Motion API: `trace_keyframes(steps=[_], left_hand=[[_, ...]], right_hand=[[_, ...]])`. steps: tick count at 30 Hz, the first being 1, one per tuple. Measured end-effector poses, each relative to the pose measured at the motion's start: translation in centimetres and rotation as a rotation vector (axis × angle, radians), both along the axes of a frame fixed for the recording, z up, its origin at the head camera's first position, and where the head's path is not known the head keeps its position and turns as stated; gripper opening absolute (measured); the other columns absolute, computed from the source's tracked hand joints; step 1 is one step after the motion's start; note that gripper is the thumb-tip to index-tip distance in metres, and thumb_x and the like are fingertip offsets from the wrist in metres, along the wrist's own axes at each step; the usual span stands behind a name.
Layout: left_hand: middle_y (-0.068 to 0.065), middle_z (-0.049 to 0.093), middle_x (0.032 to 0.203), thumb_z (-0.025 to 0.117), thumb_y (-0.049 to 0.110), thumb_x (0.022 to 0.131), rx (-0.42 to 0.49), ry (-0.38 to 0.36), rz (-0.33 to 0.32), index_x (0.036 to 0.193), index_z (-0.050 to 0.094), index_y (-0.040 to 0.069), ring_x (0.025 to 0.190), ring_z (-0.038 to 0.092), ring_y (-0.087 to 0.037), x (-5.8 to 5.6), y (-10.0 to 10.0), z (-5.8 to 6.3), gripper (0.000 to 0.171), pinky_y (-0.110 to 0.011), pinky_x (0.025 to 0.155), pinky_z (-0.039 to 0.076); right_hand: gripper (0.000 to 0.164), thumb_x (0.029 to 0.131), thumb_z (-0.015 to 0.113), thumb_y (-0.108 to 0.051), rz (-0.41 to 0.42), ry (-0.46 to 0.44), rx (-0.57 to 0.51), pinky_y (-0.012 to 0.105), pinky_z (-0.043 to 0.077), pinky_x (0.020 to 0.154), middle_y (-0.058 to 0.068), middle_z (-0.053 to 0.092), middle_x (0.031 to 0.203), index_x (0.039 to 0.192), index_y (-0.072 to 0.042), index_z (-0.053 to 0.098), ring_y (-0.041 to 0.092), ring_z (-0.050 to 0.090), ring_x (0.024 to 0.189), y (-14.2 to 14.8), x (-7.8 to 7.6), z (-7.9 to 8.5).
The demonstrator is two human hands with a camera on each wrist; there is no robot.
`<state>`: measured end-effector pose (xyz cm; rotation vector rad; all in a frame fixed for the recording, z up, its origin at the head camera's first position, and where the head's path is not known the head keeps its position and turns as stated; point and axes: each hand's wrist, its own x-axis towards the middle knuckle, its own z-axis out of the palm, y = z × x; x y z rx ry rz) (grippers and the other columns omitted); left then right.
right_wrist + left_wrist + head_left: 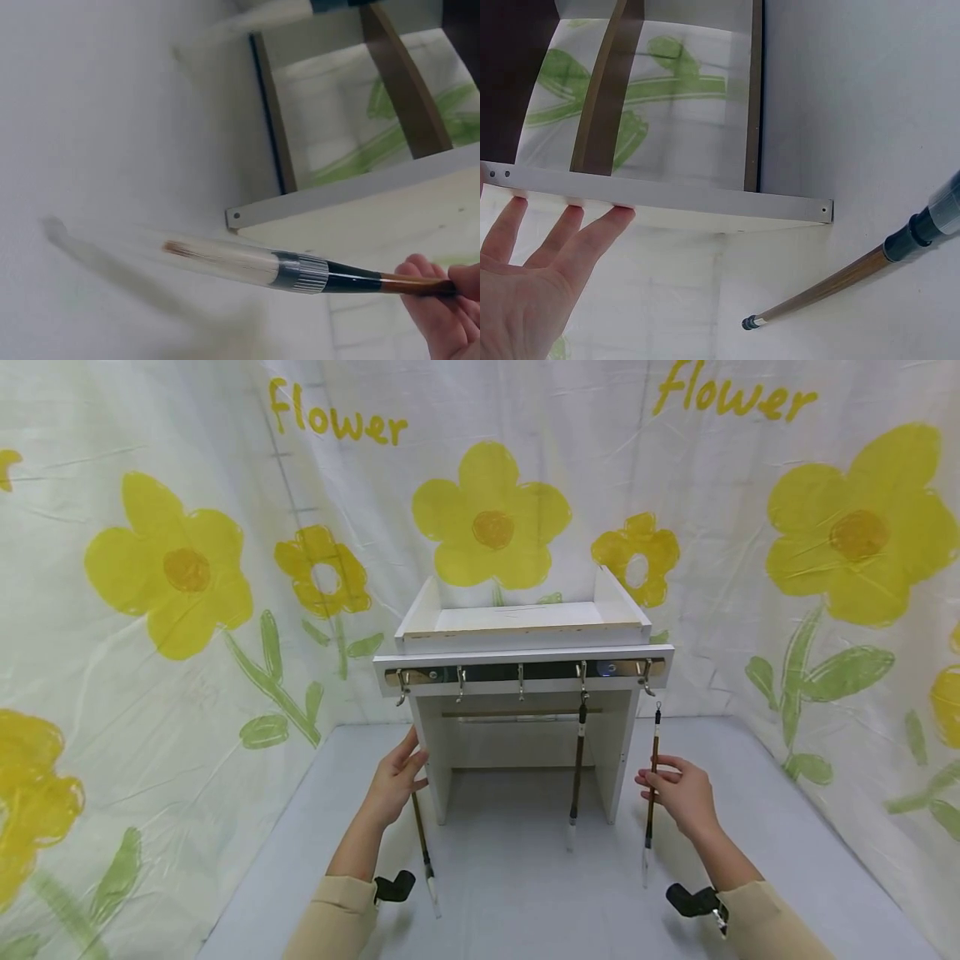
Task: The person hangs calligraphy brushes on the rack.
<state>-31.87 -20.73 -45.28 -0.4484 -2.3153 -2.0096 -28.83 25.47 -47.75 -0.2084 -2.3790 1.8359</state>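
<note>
My right hand pinches the handle of a calligraphy brush with a clear cap over its bristles. That brush stands nearly upright, its top loop just below the rightmost hook. A white shelf rack with a strip of hooks stands between my hands. From the hook second from right hangs another brush. My left hand rests its extended fingertips against the rack's left side panel. Beside that panel, a third brush lies on the table, partly behind my left hand in the head view.
The rack stands on a pale table. Behind it hangs a white curtain painted with yellow flowers. A brown crossbar spans the rack's open lower part. Black wrist mounts jut out from both sleeves.
</note>
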Motion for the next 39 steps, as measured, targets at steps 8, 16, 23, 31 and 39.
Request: trace_keyframes(steps=[8,16,23,31,39], left_hand=[[-0.006,0.025,0.167,0.052,0.025,0.107,-0.011,-0.005,0.001,0.162,0.025,0.024,0.147,0.034,-0.041,-0.1,-0.1,0.0,0.061,-0.064,0.101,0.047],[-0.004,0.024,0.167,0.051,0.024,0.108,-0.005,-0.007,0.012,0.161,0.026,0.026,0.147,0.034,-0.040,0.1,-0.3,-0.1,0.059,-0.065,0.101,0.046],[-0.005,0.023,0.168,0.051,0.023,0.107,-0.002,0.005,0.001,0.161,0.026,0.024,0.147,0.033,-0.042,0.0,-0.1,-0.3,0.060,-0.065,0.101,0.046],[-0.004,0.025,0.167,0.050,0.022,0.108,-0.015,-0.004,0.014,0.161,0.027,0.027,0.147,0.034,-0.041,-0.2,-0.3,-0.2,0.059,-0.064,0.101,0.046],[-0.005,0.024,0.168,0.050,0.023,0.108,-0.006,0.000,0.007,0.162,0.025,0.024,0.147,0.033,-0.042,0.1,0.0,0.0,0.059,-0.065,0.101,0.046]], right_hand=[[0.045,0.102,0.059,-0.009,-0.031,0.072,-0.006,0.035,0.062,0.080,0.032,0.065,0.126,0.142,0.007,0.044,0.002,0.073,0.084,0.1,0.4,1.0],[0.045,0.101,0.062,-0.011,-0.032,0.142,-0.011,0.033,0.062,0.079,0.032,0.065,0.125,0.140,0.006,0.047,0.000,0.073,0.085,-0.4,0.9,2.2],[0.044,0.101,0.063,-0.012,-0.064,0.221,0.003,0.025,0.061,0.075,0.032,0.067,0.122,0.139,0.005,0.049,-0.004,0.072,0.083,-0.8,1.9,3.5],[0.043,0.100,0.064,-0.011,-0.080,0.308,-0.027,0.025,0.061,0.075,0.031,0.067,0.121,0.138,0.004,0.052,-0.003,0.072,0.086,-1.9,2.9,5.1],[0.043,0.099,0.066,-0.011,-0.085,0.350,-0.024,0.025,0.061,0.074,0.031,0.068,0.119,0.137,0.004,0.052,-0.003,0.073,0.085,-2.4,3.9,6.1]])
